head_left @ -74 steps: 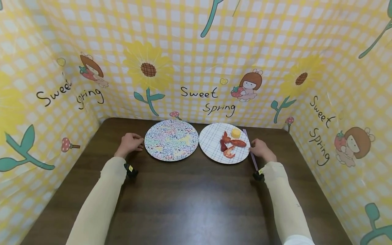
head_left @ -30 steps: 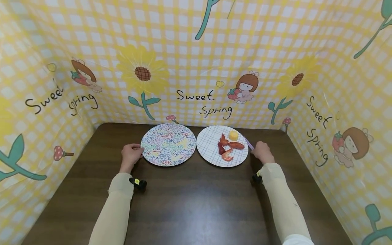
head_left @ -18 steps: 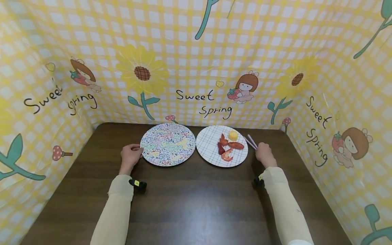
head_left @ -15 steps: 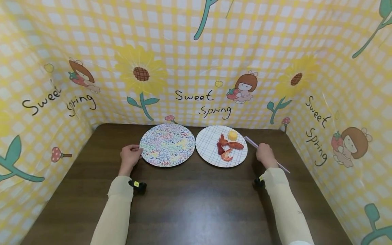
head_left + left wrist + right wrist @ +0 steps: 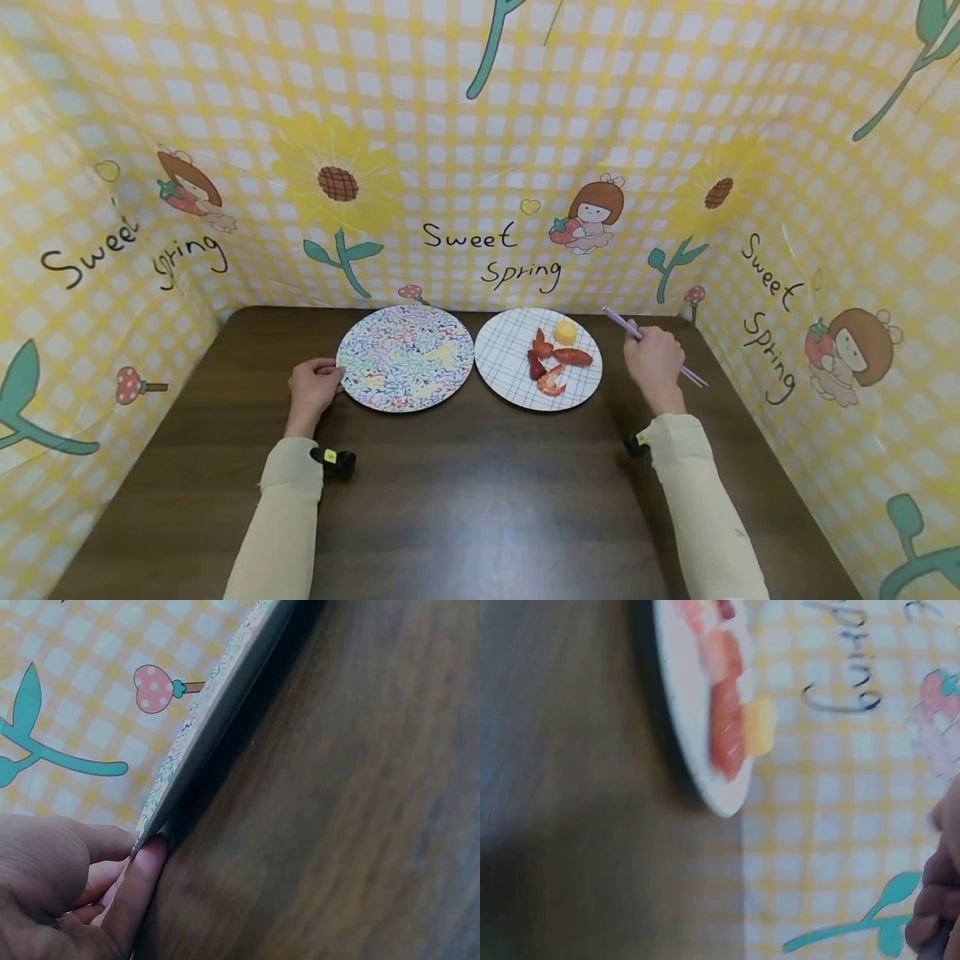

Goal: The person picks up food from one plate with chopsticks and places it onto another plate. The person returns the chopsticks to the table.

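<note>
Left fingers [image 5: 135,892] around squiggle-patterned plate edge [image 5: 206,724]

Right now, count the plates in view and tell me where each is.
2. The speckled plate is on the left, pinched at its edge by the left hand; the checked plate, bearing food, lies just right of it. None looks hidden.

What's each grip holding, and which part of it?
The right grip holds the purple chopsticks around their middle. The left grip pinches the squiggly-patterned plate by its left edge.
</note>
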Available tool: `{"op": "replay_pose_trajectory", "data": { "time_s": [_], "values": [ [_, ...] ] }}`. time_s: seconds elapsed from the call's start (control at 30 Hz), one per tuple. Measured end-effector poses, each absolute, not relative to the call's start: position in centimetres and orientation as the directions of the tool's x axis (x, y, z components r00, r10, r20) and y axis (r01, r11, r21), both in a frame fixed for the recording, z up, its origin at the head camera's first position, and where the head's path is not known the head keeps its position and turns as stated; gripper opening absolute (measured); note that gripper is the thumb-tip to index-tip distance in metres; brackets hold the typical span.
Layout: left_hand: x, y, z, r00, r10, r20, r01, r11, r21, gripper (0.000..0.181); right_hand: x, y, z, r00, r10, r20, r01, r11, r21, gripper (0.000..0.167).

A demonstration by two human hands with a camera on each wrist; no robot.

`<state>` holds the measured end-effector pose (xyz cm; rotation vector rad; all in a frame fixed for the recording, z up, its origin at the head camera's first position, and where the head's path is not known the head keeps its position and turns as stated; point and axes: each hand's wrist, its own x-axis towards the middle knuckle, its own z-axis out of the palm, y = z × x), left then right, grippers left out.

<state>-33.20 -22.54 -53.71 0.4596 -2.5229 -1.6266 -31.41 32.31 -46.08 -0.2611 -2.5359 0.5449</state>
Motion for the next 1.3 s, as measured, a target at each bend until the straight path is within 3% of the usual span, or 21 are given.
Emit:
{"op": "replay_pose_trajectory", "data": {
  "time_s": [0.1, 0.23, 0.33, 0.43, 0.63, 0.8, 1.07, 1.3],
  "values": [
    [-33.1, -22.7, -53.8, -0.949, -0.306, -0.078, -0.198, 0.384, 0.902, 0.040, -31.3, 31.5, -45.2, -0.813, 0.230, 0.534, -0.055, 0.884, -0.465, 0.058],
    [-33.0, -22.5, -53.8, -0.946, -0.316, -0.071, -0.200, 0.398, 0.895, 0.039, -30.8, 30.7, -44.1, -0.790, 0.151, 0.595, -0.152, 0.891, -0.428, 0.059],
    [-33.1, -22.3, -53.8, -0.944, -0.325, -0.055, -0.193, 0.412, 0.891, 0.038, -30.4, 30.3, -43.4, -0.822, 0.170, 0.543, -0.112, 0.887, -0.448, 0.064],
    [-33.1, -22.3, -53.9, -0.942, -0.334, -0.043, -0.189, 0.419, 0.888, 0.037, -30.0, 29.9, -43.0, -0.883, 0.183, 0.433, -0.100, 0.827, -0.554, 0.067],
    [-33.0, -22.1, -53.8, -0.938, -0.344, -0.027, -0.179, 0.419, 0.890, 0.036, -30.1, 29.6, -43.0, -0.935, 0.068, 0.347, -0.205, 0.697, -0.688, 0.049],
    [-32.9, -22.0, -53.8, -0.940, -0.341, -0.025, -0.172, 0.409, 0.896, 0.037, -30.0, 29.2, -43.2, -0.937, -0.011, 0.349, -0.270, 0.655, -0.706, 0.045],
    [-32.8, -22.4, -54.2, -0.939, -0.341, -0.034, -0.179, 0.404, 0.897, 0.036, -30.2, 27.8, -45.0, -0.881, -0.247, 0.404, -0.459, 0.657, -0.598, 0.038],
    [-33.0, -22.3, -54.1, -0.943, -0.332, -0.036, -0.177, 0.407, 0.896, 0.036, -30.6, 27.1, -45.6, -0.898, -0.232, 0.374, -0.432, 0.624, -0.651, 0.044]
  ]
}}
